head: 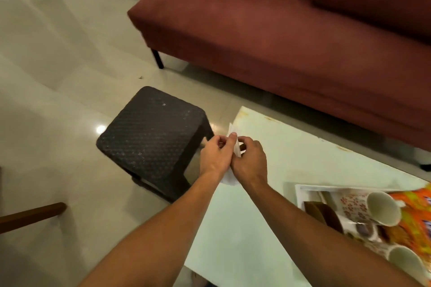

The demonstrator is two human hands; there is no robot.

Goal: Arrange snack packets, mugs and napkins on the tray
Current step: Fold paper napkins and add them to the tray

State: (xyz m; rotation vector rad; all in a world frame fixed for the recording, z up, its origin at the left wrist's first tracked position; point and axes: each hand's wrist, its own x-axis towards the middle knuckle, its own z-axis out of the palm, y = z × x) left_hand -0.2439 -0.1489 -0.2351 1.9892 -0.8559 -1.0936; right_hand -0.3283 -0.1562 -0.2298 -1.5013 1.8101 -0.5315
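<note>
I pinch a thin white napkin on edge between my left hand and right hand, over the bench corner. To the right, the white tray carries a farther flowered mug and a nearer mug, their pale insides showing. An orange snack packet lies just beside them.

Tray, snack packet partly beyond the right edge.

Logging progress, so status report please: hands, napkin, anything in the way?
The left hand and right hand grip the napkin, held off the tray. On tray: mugs, snack packets. Nothing seen in the way.
</note>
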